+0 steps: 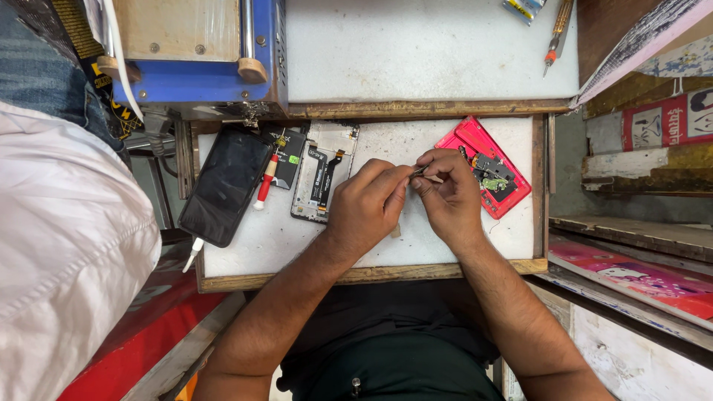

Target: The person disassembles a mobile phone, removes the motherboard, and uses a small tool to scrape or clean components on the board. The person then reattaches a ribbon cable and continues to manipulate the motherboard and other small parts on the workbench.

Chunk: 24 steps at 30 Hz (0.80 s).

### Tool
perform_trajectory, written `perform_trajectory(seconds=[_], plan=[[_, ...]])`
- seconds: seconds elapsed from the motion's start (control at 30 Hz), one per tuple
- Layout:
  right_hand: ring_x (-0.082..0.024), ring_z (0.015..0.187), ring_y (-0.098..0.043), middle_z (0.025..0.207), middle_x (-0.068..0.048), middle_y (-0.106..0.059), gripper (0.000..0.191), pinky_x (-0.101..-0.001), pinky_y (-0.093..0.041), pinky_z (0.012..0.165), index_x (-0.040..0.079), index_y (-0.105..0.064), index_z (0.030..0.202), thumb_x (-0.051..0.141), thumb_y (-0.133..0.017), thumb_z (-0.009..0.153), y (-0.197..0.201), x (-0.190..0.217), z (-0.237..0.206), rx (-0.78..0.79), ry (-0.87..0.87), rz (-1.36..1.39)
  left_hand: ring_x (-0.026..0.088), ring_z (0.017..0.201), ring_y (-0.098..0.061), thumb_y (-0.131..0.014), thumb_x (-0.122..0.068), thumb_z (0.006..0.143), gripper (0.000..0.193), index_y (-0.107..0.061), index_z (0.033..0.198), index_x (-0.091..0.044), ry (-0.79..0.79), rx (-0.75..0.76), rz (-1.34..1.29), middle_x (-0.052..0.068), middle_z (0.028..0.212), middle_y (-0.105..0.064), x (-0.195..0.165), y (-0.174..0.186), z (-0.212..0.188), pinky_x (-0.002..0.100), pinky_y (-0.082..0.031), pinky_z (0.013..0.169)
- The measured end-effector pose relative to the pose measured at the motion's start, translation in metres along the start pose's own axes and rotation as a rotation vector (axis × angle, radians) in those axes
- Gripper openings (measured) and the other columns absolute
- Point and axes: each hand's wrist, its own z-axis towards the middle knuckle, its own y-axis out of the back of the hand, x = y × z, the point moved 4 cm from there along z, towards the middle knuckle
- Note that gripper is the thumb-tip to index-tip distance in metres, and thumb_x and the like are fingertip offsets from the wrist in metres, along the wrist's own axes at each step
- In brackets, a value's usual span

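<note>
A white work board [460,245] in a wooden frame is seen from above, and a blue machine [200,52] stands beyond its far left corner. On the board a black phone [226,186] is laid at the left, an opened phone frame [323,174] beside it, and a red phone back [490,174] at the right. The left hand [365,204] and right hand [449,194] are brought together between frame and red back, fingertips touching. A thin metal tool [425,172] is pinched in both closed hands. A red-handled screwdriver [266,182] is left on the black phone's edge.
</note>
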Motion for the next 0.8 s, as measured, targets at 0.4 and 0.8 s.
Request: perform_trajectory(seconds=[0.4, 0.8], plan=[[-0.012, 0.11, -0.056, 0.127, -0.01, -0.055, 0.035, -0.0259, -0.054, 0.096, 0.007, -0.048, 0.113, -0.018, -0.065, 0.096, 0.0032, -0.0048, -0.0008, -0.004, -0.039, 0.073, 0.02, 0.079, -0.073, -0.074, -0.004, 0.094, 0.023, -0.069, 0.117, -0.002, -0.087, -0.002, 0.113, 0.008, 0.096, -0.065, -0.0039, -0.0044, -0.0024, 0.03, -0.063, 0.068], [-0.009, 0.102, -0.053, 0.127, -0.01, -0.056, 0.037, -0.0249, -0.052, 0.095, 0.008, -0.048, 0.113, -0.019, -0.064, 0.095, 0.0056, -0.0069, 0.0005, -0.002, -0.096, 0.144, 0.021, 0.079, -0.073, -0.075, -0.004, 0.093, 0.024, -0.069, 0.116, -0.002, -0.085, -0.013, 0.112, 0.008, 0.097, -0.065, -0.0039, -0.0059, -0.0033, 0.03, -0.063, 0.067]])
